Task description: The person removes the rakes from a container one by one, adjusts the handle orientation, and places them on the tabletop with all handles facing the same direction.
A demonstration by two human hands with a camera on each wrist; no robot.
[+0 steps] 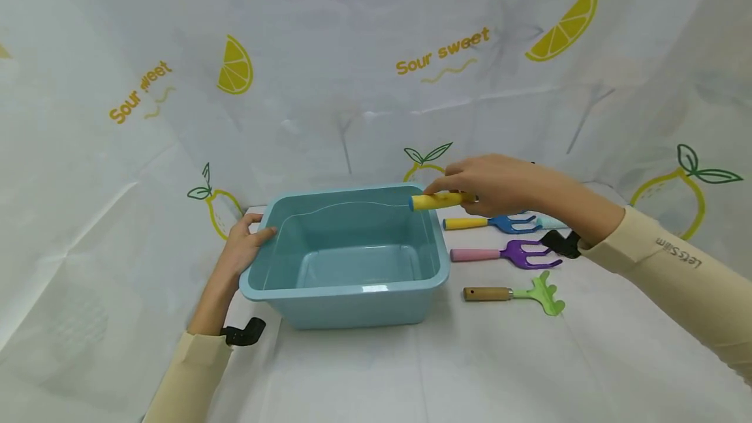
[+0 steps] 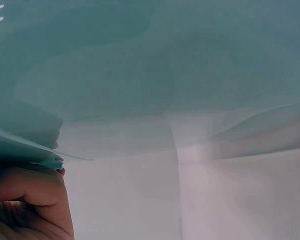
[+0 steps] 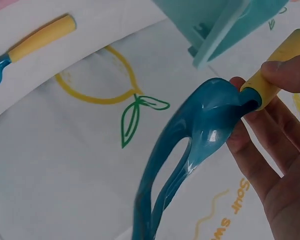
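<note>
A light blue plastic basin (image 1: 358,309) stands on the white-covered table, and nothing shows inside it. My left hand (image 1: 245,243) grips its left rim, thumb over the edge; the left wrist view shows curled fingers (image 2: 37,192) against the basin wall. Above the basin's right rim, my right hand (image 1: 493,183) holds a garden hand fork by its yellow handle (image 1: 437,202). That fork's blue pronged head (image 3: 210,115) hangs below the hand in the right wrist view; in the head view the hand hides it.
Right of the basin lie a yellow-handled blue fork (image 1: 464,223), a pink-handled purple fork (image 1: 476,254) and a wooden-handled green rake (image 1: 487,294). A pale turquoise tool (image 1: 551,222) is partly hidden by the right arm. A lemon-print sheet (image 1: 329,70) hangs behind.
</note>
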